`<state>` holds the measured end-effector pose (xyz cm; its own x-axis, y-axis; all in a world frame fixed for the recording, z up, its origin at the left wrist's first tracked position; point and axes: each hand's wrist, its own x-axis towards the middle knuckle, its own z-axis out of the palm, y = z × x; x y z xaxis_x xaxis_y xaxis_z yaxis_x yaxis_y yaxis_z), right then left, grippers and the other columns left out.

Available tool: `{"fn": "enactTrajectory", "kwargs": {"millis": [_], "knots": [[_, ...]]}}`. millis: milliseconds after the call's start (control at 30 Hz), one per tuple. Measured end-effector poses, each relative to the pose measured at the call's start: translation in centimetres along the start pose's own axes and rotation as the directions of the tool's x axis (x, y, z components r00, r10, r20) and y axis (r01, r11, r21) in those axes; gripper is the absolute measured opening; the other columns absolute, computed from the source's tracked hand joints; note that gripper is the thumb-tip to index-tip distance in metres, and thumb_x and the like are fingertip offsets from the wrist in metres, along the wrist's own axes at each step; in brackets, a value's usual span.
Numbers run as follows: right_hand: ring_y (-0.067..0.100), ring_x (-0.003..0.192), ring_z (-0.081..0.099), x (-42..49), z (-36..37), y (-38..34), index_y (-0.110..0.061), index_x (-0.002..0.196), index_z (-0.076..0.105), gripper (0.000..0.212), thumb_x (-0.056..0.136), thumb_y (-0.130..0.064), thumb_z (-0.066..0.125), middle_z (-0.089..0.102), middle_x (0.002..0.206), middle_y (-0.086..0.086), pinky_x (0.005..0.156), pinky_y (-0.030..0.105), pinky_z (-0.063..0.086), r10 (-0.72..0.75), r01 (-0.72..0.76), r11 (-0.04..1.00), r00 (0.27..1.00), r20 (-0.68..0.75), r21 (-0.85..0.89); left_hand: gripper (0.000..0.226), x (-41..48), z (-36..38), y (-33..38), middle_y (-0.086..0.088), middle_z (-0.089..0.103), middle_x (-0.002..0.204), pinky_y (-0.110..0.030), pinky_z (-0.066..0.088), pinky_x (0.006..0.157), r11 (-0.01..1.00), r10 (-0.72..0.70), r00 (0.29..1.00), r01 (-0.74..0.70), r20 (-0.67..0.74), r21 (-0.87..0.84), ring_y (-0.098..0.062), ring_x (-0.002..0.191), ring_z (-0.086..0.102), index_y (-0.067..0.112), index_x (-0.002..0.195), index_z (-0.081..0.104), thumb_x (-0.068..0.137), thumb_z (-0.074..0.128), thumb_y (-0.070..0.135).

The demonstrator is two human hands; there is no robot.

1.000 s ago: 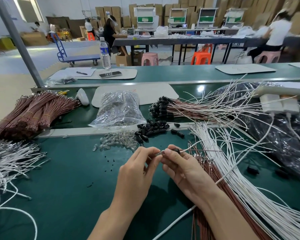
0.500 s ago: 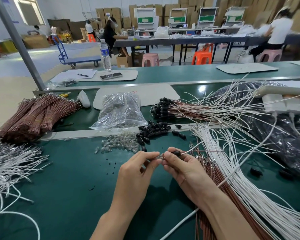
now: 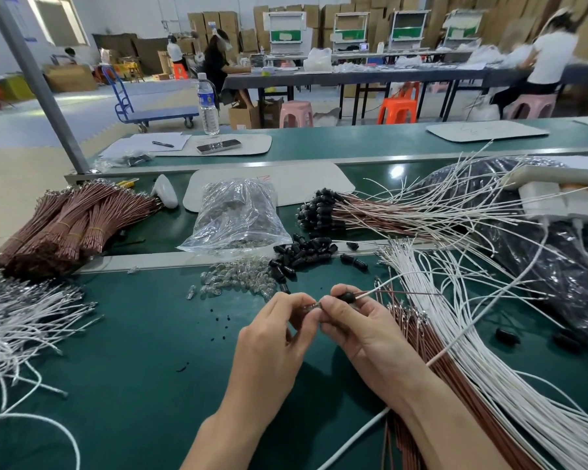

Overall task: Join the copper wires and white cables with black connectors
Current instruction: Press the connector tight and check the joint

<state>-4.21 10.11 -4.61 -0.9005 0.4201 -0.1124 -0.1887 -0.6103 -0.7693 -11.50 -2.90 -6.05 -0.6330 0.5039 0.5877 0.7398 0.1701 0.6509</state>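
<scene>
We're over a deep green table top (image 3: 133, 368) here, with white cables (image 3: 489, 385) streaming across it and copper-brown wires (image 3: 72, 225) bundled in reddish sheaves. We see glossy black connectors (image 3: 302, 252) heaped up, colourless glass bulbs (image 3: 235, 283) glinting, a see-through bag (image 3: 238, 215). One black connector (image 3: 347, 296) meets a clear bulb (image 3: 311, 305). Far back we spot an orange stool (image 3: 398, 110) and a pink stool (image 3: 296, 113).

Factory floor: assembly benches (image 3: 353, 144), stacked cartons (image 3: 218, 25), seated workers (image 3: 218, 62).

Left hand (image 3: 272, 337) pinching a small clear bulb (image 3: 311, 306), right hand (image 3: 360, 327) gripping a black connector (image 3: 346, 296) right against it, white cable (image 3: 387, 288) and copper wire (image 3: 416, 292) trailing off rightward, loose connectors (image 3: 302, 254) and spare bulbs (image 3: 238, 283) heaped just beyond the fingertips
</scene>
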Motion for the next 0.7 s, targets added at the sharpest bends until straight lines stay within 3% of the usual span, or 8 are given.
{"fn": "enactTrajectory", "kwargs": {"millis": [267,400,567,700], "knots": [[0.017,0.077,0.073,-0.25,-0.36,-0.10,-0.025,0.079,0.076,0.016,0.068,-0.017,0.083,0.073,0.087,0.008,0.055,0.025,0.055,0.062,-0.059,0.996,0.997,0.035,-0.068,0.014,-0.06,-0.09,-0.13,0.016,0.060,0.089,-0.022,0.047,0.064,0.998,0.038,0.999,-0.039,0.014,0.049,-0.001,0.076,0.057,0.030,0.101,0.061,0.098,0.054,0.041],[0.013,0.071,0.070,-0.10,-0.51,-0.05,-0.025,0.076,0.076,0.017,0.062,-0.020,0.085,0.070,0.079,0.006,0.061,0.022,0.056,-0.029,0.028,0.993,1.000,-0.005,-0.117,0.008,-0.04,0.07,-0.31,0.018,0.063,0.093,-0.019,0.049,0.065,1.000,-0.016,0.998,0.017,0.053,-0.017,-0.006,0.083,0.064,0.035,0.105,0.062,0.097,0.062,0.035],[0.013,0.075,0.070,-0.03,-0.65,0.08,-0.027,0.076,0.075,0.021,0.060,-0.029,0.087,0.069,0.076,0.003,0.069,0.022,0.057,-0.139,0.134,0.968,0.990,-0.009,-0.213,0.016,0.05,-0.17,-0.58,0.016,0.068,0.092,-0.014,0.048,0.063,0.950,-0.171,0.978,0.197,0.121,-0.244,-0.010,0.077,0.064,0.044,0.107,0.066,0.093,0.067,0.035],[0.016,0.075,0.070,-0.15,-0.74,-0.02,-0.027,0.077,0.075,0.018,0.063,-0.026,0.086,0.071,0.079,0.006,0.070,0.022,0.057,-0.108,0.110,0.973,0.994,0.020,-0.204,0.026,-0.03,-0.09,-0.49,0.019,0.067,0.092,-0.012,0.046,0.063,0.973,-0.120,0.983,0.144,0.137,-0.182,-0.010,0.076,0.063,0.041,0.105,0.065,0.092,0.073,0.021]]}}
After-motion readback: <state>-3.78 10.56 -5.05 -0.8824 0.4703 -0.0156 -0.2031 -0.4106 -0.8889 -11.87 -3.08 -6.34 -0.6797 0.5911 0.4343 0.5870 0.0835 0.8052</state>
